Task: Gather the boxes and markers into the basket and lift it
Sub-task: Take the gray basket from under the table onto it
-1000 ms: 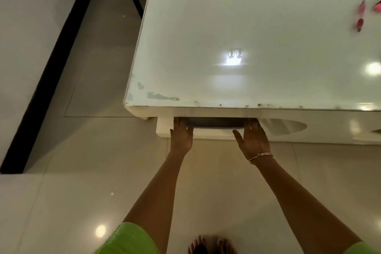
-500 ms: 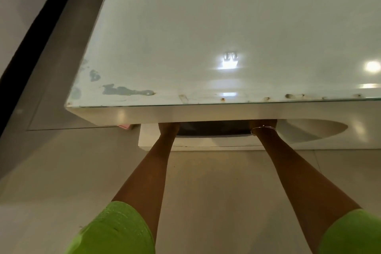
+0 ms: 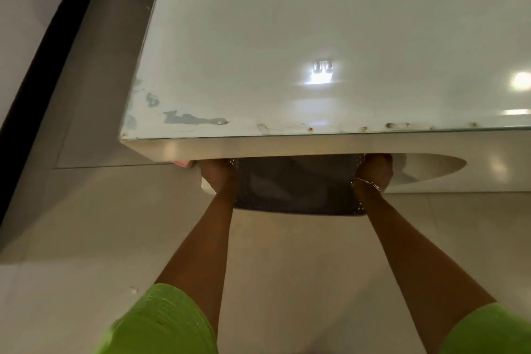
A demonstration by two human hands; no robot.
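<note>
A dark perforated basket (image 3: pixel 296 187) sticks out from under the white table's front edge (image 3: pixel 287 145), its far part hidden beneath the top. My left hand (image 3: pixel 217 174) grips its left side and my right hand (image 3: pixel 373 171), with a bracelet at the wrist, grips its right side. The fingers of both hands are partly hidden under the table. No boxes or markers show in this view.
The glossy white tabletop (image 3: pixel 316 37) fills the upper view, with chipped paint near its front left corner. A lower white shelf with an oval cutout (image 3: pixel 431 165) lies under it. A small pink thing (image 3: pixel 182 163) peeks out below the left corner. Pale tiled floor (image 3: pixel 86 224) surrounds me.
My hands reached under the table, took hold of the basket and have drawn it out toward me. The camera has moved closer and lower; the pink items on the tabletop have left the view.
</note>
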